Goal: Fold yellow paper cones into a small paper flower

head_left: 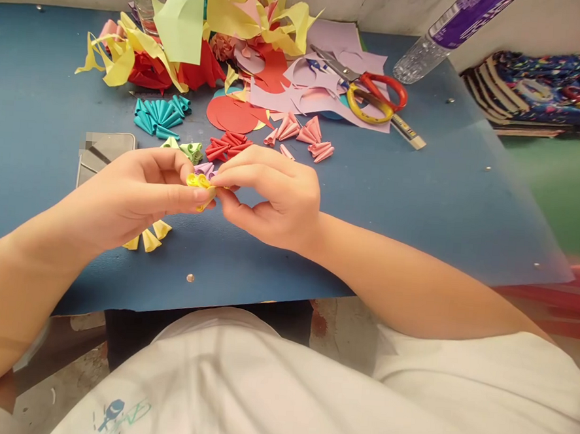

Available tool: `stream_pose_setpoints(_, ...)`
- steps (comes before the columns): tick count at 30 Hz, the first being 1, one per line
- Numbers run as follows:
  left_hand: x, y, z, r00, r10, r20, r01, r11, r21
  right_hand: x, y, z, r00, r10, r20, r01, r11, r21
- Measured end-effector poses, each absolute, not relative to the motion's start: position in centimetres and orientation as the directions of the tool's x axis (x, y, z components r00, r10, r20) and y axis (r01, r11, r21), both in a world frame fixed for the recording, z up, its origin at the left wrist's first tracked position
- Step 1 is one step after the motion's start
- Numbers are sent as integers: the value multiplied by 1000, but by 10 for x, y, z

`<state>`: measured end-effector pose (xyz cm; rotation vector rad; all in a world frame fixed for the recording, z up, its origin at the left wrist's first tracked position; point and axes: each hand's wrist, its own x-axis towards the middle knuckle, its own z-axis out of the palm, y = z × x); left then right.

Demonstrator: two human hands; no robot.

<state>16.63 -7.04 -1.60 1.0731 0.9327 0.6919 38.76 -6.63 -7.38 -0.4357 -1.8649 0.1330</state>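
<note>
Both hands meet over the blue table (267, 268) around small rolled yellow paper cones (199, 184). My left hand (139, 191) pinches them between thumb and fingers. From the other side, the fingertips of my right hand (272, 193) close on the same yellow cones. Just behind the fingers lie lilac paper cones (204, 170), partly hidden. More yellow paper cones (151, 240) rest on the table below my left wrist. Farther back are piles of green paper cones (192, 151), red paper cones (228, 146), teal paper cones (159, 116) and pink paper cones (309, 134).
Scissors (370, 97) lie on lilac paper scraps (321, 98), beside a cutter knife (409, 132). Yellow and red paper scraps (133, 53) heap at the back around a bottle (144, 5). Another bottle (432, 49) stands right. A phone (110, 147) sits left, partly behind my hand.
</note>
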Motion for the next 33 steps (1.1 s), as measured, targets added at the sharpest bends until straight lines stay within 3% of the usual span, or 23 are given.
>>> stream_pose_setpoints(4, 165, -70, -17, 455, 840, -296, -80, 370, 926, 389, -68, -72, -270, 371, 889, 200, 924, -325)
stream_pose_setpoints(15, 165, -74, -14, 561, 772, -300, 10, 356, 934, 396, -72, -66, -380, 364, 850, 130, 931, -341)
stream_pose_setpoints(27, 168, -78, -11, 475, 805, -355, 60, 373, 926, 391, -77, -66, -299, 424, 855, 79, 904, -420)
stream_pose_setpoints(33, 172, -78, -7, 520, 761, -386, 28, 437, 899, 396, -77, -63, -351, 366, 862, 62, 928, -369)
